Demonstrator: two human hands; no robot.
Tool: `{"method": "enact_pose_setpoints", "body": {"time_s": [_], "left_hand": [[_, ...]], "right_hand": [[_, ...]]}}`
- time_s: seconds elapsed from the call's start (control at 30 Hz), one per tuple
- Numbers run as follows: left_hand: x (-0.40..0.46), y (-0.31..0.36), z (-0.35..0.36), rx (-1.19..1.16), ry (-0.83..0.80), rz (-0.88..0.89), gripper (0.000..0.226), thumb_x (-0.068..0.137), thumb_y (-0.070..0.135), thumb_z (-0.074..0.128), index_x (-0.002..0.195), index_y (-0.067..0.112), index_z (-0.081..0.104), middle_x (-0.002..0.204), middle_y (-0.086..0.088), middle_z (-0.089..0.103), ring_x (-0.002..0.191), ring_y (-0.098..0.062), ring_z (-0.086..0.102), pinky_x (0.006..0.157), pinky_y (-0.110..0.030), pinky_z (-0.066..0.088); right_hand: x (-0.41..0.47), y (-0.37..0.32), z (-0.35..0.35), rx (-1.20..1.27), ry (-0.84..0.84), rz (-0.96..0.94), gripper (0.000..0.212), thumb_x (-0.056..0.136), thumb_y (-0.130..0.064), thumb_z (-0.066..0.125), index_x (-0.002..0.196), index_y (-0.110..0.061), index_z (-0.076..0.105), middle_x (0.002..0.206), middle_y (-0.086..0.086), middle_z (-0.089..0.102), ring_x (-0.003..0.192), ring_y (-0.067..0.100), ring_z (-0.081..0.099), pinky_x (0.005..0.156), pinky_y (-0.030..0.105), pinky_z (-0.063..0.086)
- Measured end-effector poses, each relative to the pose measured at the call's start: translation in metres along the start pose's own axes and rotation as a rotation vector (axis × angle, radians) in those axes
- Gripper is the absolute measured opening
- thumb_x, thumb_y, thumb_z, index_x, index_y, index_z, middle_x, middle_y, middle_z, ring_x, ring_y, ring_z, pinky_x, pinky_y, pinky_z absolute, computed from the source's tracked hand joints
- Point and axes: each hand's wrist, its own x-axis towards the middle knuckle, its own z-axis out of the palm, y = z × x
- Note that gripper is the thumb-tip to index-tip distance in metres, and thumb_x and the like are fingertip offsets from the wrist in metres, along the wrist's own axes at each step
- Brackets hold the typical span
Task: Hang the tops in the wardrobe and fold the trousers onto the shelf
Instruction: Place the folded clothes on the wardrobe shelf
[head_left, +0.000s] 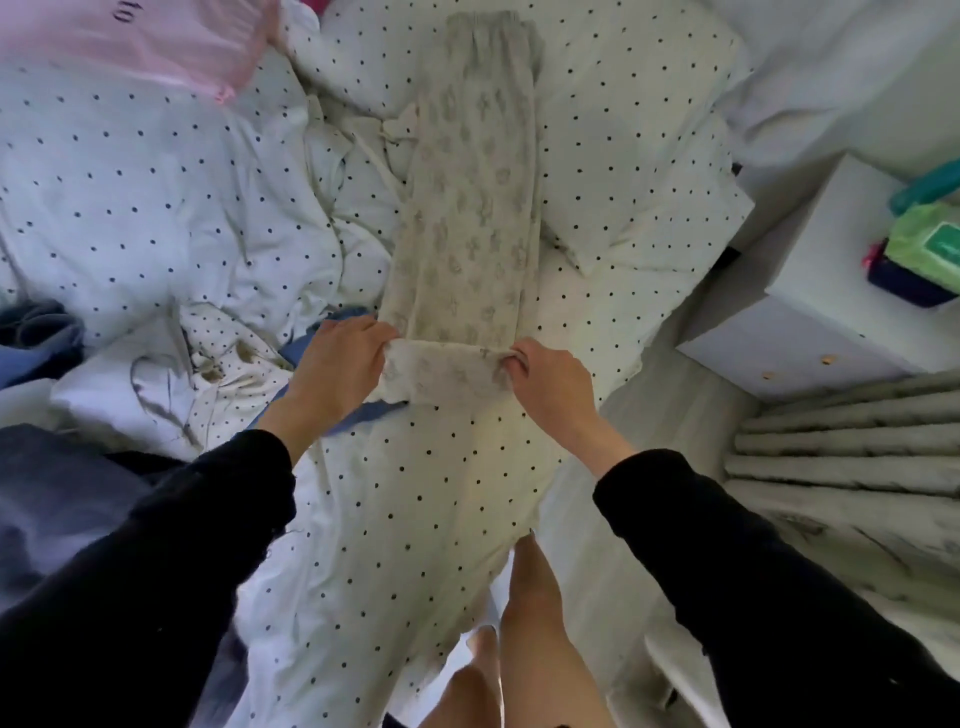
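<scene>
Far left: dark blue clothes (47, 499) heaped on the bed edge; a pink garment (156, 41) lies at the top-left corner. A crumpled white garment (171, 384) with small dots sits between the heap and the left hand.

Polka-dot duvet (130, 171) covers the bed; a matching pillow (634, 145) lies toward the right.

Left hand (337, 364): black sleeve, fingers curled, pinching the left corner of the trousers' near end. A strip of blue cloth (363, 413) shows under this wrist.

Trousers (467, 208): pale, printed pattern, folded lengthwise into one narrow strip, lying flat on the duvet and running away from the person, with the gathered waistband at the far end overlapping the pillow. The near end is lifted and turned back over the strip, held between both hands.

Right hand (550, 384): black sleeve, fingers curled, pinching the right corner of the same end.

Right: white bedside cabinet (810, 312) beside the bed, bearing a green packet (924, 239). A grey ribbed rug (852, 457) lies on the floor.
</scene>
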Motion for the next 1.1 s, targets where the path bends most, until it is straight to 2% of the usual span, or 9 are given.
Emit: {"method": "enact_pose_setpoints", "body": {"time_s": [0.23,0.4,0.53,0.6,0.7,0.77,0.83,0.93,1.1], "left_hand": [[0.097,-0.015,0.030,0.090,0.090,-0.139,0.041,0.078,-0.013,0.052,0.114,0.003,0.061,0.104,-0.019,0.063,0.098,-0.038,0.057,0.084,-0.044,0.036],[0.084,-0.006,0.065,0.108,0.064,-0.114,0.058,0.064,-0.020,0.058,0.117,0.001,0.057,0.111,-0.023,0.061,0.099,-0.041,0.060,0.081,-0.049,0.047],[0.025,-0.010,0.094,0.093,-0.075,-0.041,0.061,0.063,-0.010,0.056,0.120,0.011,0.048,0.118,-0.016,0.061,0.108,-0.035,0.058,0.088,-0.044,0.044],[0.004,-0.014,0.104,0.153,-0.145,-0.017,0.065,0.068,-0.006,0.065,0.128,0.011,0.047,0.130,-0.015,0.056,0.124,-0.030,0.046,0.101,-0.045,0.034],[0.003,-0.020,0.110,0.248,-0.161,0.018,0.070,0.071,-0.002,0.069,0.134,0.009,0.042,0.138,-0.017,0.049,0.131,-0.028,0.037,0.113,-0.043,0.012],[0.014,-0.021,0.114,0.295,-0.152,0.060,0.070,0.068,-0.001,0.071,0.133,0.006,0.044,0.136,-0.019,0.051,0.128,-0.032,0.045,0.114,-0.044,0.010],[0.024,-0.021,0.116,0.336,-0.138,0.104,0.063,0.065,-0.002,0.070,0.124,0.002,0.051,0.125,-0.021,0.059,0.116,-0.034,0.057,0.111,-0.048,0.025],[0.034,-0.018,0.110,0.381,-0.103,0.166,0.042,0.066,-0.002,0.065,0.108,0.000,0.065,0.107,-0.019,0.068,0.098,-0.033,0.067,0.097,-0.051,0.043],[0.025,-0.014,0.091,0.292,-0.120,0.162,0.043,0.050,-0.008,0.077,0.091,0.002,0.071,0.091,-0.015,0.072,0.081,-0.030,0.070,0.072,-0.037,0.055]], "right_hand": [[0.109,0.022,0.001,0.077,-0.001,0.083,0.027,0.100,-0.026,0.042,0.110,-0.008,0.058,0.091,0.013,0.067,0.082,0.031,0.061,0.062,0.033,0.042],[0.132,0.033,0.021,-0.076,0.002,0.129,0.041,0.097,-0.021,0.040,0.137,-0.014,0.041,0.131,0.008,0.051,0.118,0.028,0.045,0.094,0.038,0.035],[0.091,0.034,0.053,-0.217,0.111,-0.064,0.035,0.082,-0.021,0.035,0.102,-0.013,0.064,0.101,0.004,0.064,0.090,0.026,0.061,0.081,0.037,0.043],[0.065,0.038,0.074,-0.222,0.057,-0.169,0.032,0.080,-0.026,0.045,0.104,-0.012,0.061,0.101,0.004,0.064,0.090,0.025,0.062,0.084,0.038,0.042],[0.041,0.045,0.097,-0.307,-0.123,-0.216,0.074,0.066,-0.039,0.073,0.127,-0.010,0.043,0.125,0.009,0.059,0.115,0.030,0.057,0.097,0.050,0.043],[0.039,0.050,0.107,-0.403,-0.208,-0.185,0.098,0.058,-0.043,0.081,0.137,-0.009,0.033,0.139,0.012,0.049,0.127,0.031,0.048,0.102,0.054,0.036],[0.045,0.053,0.115,-0.447,-0.227,-0.145,0.102,0.059,-0.039,0.083,0.141,-0.008,0.031,0.145,0.014,0.043,0.132,0.032,0.043,0.106,0.055,0.031],[0.057,0.053,0.117,-0.530,-0.184,-0.135,0.081,0.067,-0.031,0.080,0.137,-0.007,0.046,0.143,0.012,0.046,0.131,0.031,0.045,0.106,0.054,0.031],[0.055,0.050,0.105,-0.533,-0.134,-0.188,0.061,0.066,-0.021,0.081,0.122,-0.010,0.062,0.128,0.007,0.061,0.126,0.026,0.051,0.104,0.054,0.036]]}}
